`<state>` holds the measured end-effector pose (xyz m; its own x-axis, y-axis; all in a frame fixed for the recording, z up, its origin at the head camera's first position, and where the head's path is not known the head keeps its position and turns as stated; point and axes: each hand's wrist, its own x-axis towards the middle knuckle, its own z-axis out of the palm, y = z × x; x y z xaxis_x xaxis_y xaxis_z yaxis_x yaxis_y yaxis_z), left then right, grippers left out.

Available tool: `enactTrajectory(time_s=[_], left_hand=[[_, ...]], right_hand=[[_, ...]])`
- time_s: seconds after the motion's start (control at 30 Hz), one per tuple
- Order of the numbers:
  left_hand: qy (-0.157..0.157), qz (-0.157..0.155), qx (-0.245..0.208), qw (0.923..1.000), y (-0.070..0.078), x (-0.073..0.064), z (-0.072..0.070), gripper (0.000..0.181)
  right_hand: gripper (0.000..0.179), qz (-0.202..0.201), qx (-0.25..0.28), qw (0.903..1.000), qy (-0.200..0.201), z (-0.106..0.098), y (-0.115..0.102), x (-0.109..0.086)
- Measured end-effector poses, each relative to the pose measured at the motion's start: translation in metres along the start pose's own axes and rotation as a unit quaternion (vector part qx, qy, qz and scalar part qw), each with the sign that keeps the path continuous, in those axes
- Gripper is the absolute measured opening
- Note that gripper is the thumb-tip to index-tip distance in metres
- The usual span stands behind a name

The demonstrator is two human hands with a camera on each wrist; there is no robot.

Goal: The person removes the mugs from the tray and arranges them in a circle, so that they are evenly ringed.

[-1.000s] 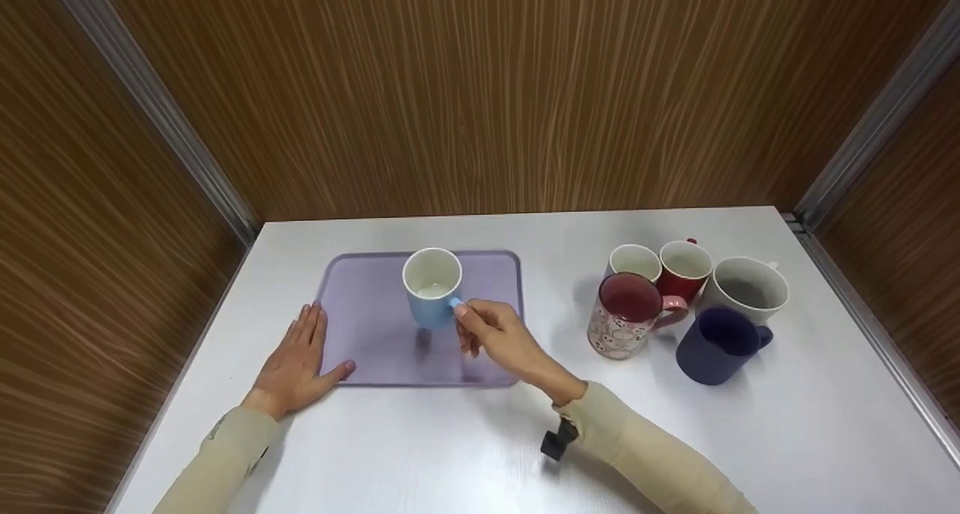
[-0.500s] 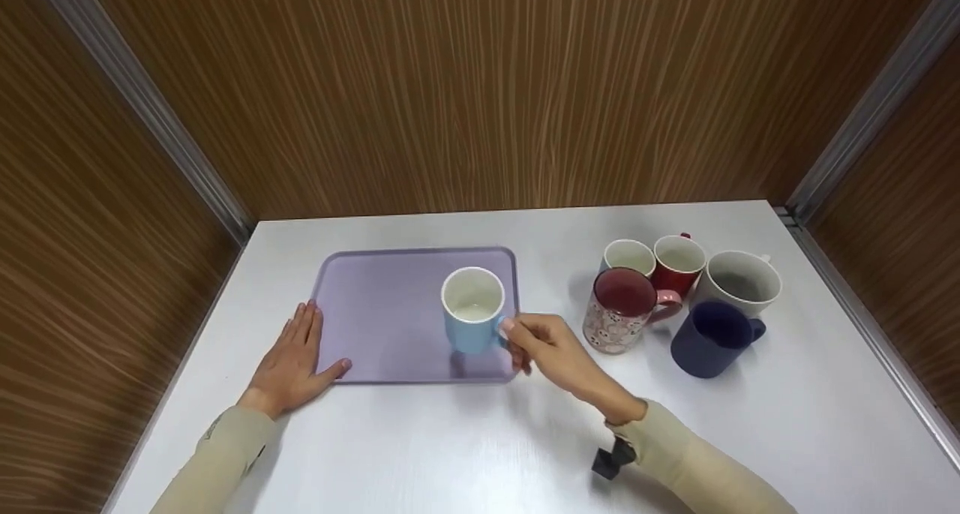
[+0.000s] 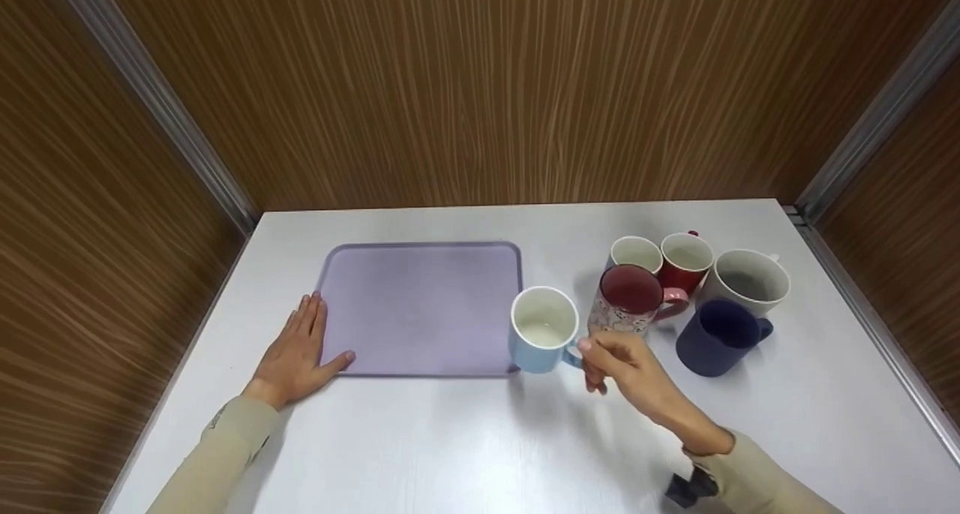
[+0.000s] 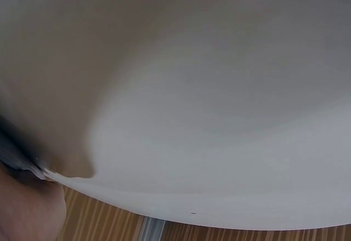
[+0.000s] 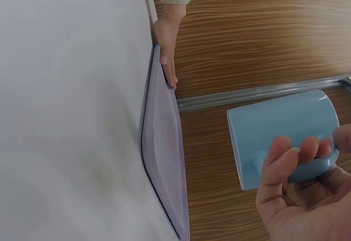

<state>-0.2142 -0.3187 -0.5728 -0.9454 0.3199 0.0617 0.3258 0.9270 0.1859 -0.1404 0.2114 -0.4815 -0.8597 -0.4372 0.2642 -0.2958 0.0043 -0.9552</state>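
By its handle, my right hand [image 3: 626, 368] grips a light blue mug [image 3: 537, 355] with a white inside. The mug is upright above the table, at the tray's front right corner in the head view. From the right wrist view, the fingers curl through the handle of the blue mug [image 5: 285, 126]. My left hand [image 3: 294, 356] lies flat with straight fingers along the left edge of the lilac tray [image 3: 420, 311], its thumb over the front left corner. The left wrist view holds mostly blurred table and a bit of hand [image 4: 30, 208].
To the right stand several mugs close together: a pink patterned one [image 3: 619, 315], a navy one [image 3: 712, 349], a red one [image 3: 681, 278], a wide white one [image 3: 742, 293] and one with a white inside [image 3: 636, 253]. Wood-grain panels [image 3: 480, 94] enclose the white table [image 3: 420, 446].
My right hand has carried the blue mug rightward, from above the middle of the tray to its right front corner. The left hand has stayed at the tray's left edge.
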Motion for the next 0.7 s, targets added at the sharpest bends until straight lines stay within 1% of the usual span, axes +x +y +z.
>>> enactTrajectory(time_s=[0.17,0.4,0.57,0.7], left_hand=[[-0.004,-0.003,0.001,1.0,0.0,0.0,0.001,0.11],[-0.004,0.0,0.003,1.0,0.0,0.001,0.001,0.109],[-0.005,-0.003,0.005,1.0,0.0,0.001,0.0,0.11],[-0.005,-0.003,0.006,1.0,0.0,0.0,-0.001,0.109]], right_hand=[[0.034,0.013,0.012,0.9998,-0.012,-0.014,-0.002,-0.018],[0.036,0.007,0.02,0.9997,-0.011,-0.034,0.003,-0.042],[0.037,0.01,0.015,0.9998,0.001,-0.045,0.01,-0.059],[0.039,0.02,0.013,0.9994,0.026,-0.053,0.014,-0.072]])
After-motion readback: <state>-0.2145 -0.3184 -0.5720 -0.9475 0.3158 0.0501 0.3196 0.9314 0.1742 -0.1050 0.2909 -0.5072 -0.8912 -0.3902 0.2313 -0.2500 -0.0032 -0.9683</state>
